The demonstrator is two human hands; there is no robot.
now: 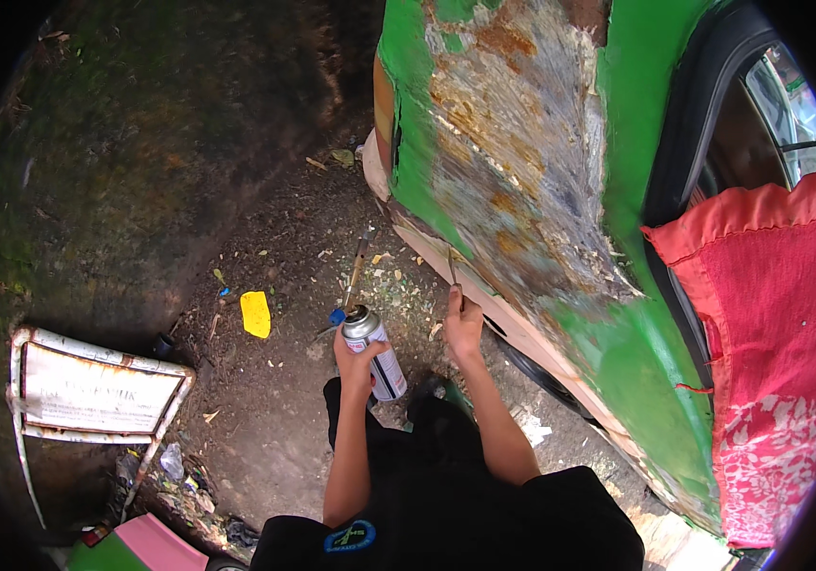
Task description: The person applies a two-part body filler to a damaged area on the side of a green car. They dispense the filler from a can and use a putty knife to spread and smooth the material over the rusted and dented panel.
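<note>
My left hand (355,364) is wrapped round a white and silver gas canister (388,371). A torch head (357,271) with a blue knob (337,316) sits at the canister's top, its thin tube pointing away from me. Whether a flame burns cannot be made out. In my right hand (464,331) is a slim scraper-like tool (454,270), held in closed fingers, its tip at the lower edge of a green car body (417,190). Beyond it, a wide patch of bare, rusty metal (522,162) shows where paint is gone, with ragged green borders.
A pink lower strip (522,333) runs along the car's side. Red cloth (760,314) hangs from the car window at right. On the dirt ground lie paint flakes (394,285) and a yellow scrap (256,314). A rusty white metal frame sign (99,388) stands at left.
</note>
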